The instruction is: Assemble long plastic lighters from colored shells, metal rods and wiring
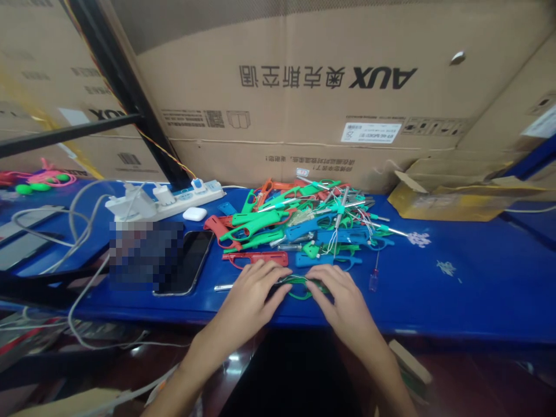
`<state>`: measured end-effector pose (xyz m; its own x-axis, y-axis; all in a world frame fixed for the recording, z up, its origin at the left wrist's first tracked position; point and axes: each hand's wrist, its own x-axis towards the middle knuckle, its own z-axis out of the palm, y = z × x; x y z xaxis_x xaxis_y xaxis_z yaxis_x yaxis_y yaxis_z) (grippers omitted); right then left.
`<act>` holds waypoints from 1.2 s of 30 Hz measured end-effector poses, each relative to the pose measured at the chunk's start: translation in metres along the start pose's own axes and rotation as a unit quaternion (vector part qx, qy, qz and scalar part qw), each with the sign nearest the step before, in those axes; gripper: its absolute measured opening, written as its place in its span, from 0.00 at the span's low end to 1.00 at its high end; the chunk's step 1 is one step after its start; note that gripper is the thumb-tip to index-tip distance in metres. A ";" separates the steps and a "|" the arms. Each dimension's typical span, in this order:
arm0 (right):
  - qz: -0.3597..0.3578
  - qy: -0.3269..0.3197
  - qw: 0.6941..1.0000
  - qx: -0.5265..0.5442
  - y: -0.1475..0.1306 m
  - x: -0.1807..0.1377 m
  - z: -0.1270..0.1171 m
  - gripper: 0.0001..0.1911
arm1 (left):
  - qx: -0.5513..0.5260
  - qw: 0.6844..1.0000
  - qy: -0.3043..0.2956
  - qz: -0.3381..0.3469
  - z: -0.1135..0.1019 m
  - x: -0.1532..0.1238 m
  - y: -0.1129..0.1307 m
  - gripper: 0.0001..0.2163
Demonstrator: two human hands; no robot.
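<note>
Both my hands rest on the front of a blue table (456,289). My left hand (249,295) and my right hand (341,298) press down with curled fingers on a green plastic handle piece (299,285) lying between them. Just behind them lies a heap of green, red and blue plastic handle pieces with metal rods (304,223). A red handle piece (256,258) lies right beyond my left fingers, a blue one (328,260) beyond my right.
A phone (186,263) lies to the left, beside a blurred patch. A white power strip with chargers (165,200) and an earbud case (194,214) sit behind it. A small red-handled screwdriver (373,278) lies at the right. Large cardboard boxes (304,87) stand behind.
</note>
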<state>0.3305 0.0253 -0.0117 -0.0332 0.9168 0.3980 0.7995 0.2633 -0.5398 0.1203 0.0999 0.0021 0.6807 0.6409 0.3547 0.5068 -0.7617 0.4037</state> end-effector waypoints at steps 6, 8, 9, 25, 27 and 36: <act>0.002 -0.006 1.000 0.009 0.000 -0.001 -0.001 0.07 | -0.024 0.999 0.033 0.018 0.009 0.005 0.003 0.06; 0.004 -0.005 1.000 0.011 0.000 -0.001 -0.001 0.06 | -0.019 0.999 0.035 0.024 0.008 0.004 0.002 0.07; 0.005 -0.004 1.000 0.012 0.000 -0.001 0.000 0.06 | -0.015 0.999 0.036 0.026 0.007 0.004 0.002 0.07; 0.003 0.009 1.000 0.016 -0.003 -0.002 0.001 0.05 | 0.018 0.995 0.068 0.071 0.010 -0.001 0.001 0.06; 0.000 0.009 1.000 0.014 -0.003 -0.002 0.002 0.05 | 0.016 0.997 0.058 0.055 0.010 0.000 0.002 0.07; 0.033 0.014 0.999 0.033 -0.001 -0.002 0.005 0.06 | -0.024 0.999 0.031 0.022 0.007 0.006 0.002 0.03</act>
<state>0.3269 0.0252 -0.0161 0.0351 0.9243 0.3800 0.7576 0.2233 -0.6133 0.1290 0.1017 -0.0008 0.6669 0.6124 0.4245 0.4501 -0.7851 0.4255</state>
